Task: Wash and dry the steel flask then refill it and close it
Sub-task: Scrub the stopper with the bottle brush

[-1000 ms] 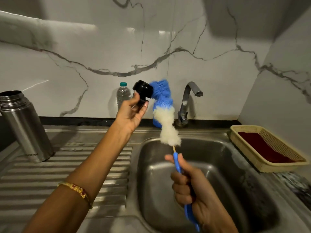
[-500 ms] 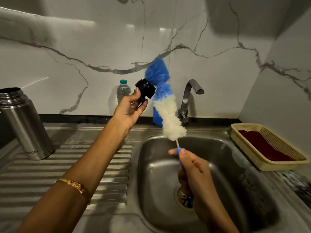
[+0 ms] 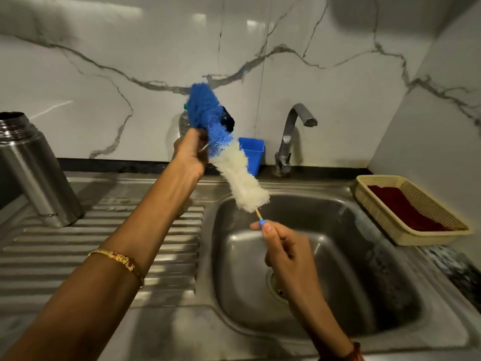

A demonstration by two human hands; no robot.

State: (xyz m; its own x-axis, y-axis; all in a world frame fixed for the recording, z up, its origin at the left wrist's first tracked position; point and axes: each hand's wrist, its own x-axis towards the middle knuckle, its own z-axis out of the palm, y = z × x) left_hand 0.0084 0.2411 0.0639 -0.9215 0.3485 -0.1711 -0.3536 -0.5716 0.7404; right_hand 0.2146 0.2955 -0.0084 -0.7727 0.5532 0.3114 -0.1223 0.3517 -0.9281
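Two hands scrub: left hand grips the black flask cap, right hand pinches the blue-and-white bristle bottle brush; the open steel flask on the drainboard's left edge awaits drying, refilling, closing.

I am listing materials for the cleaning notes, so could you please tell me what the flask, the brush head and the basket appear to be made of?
Flask: brushed steel, by its dull streaked reflections.
Brush head: probably synthetic bristles, fluffy, blue above and cream below.
Basket: likely moulded plastic, matte beige with perforated mesh walls.
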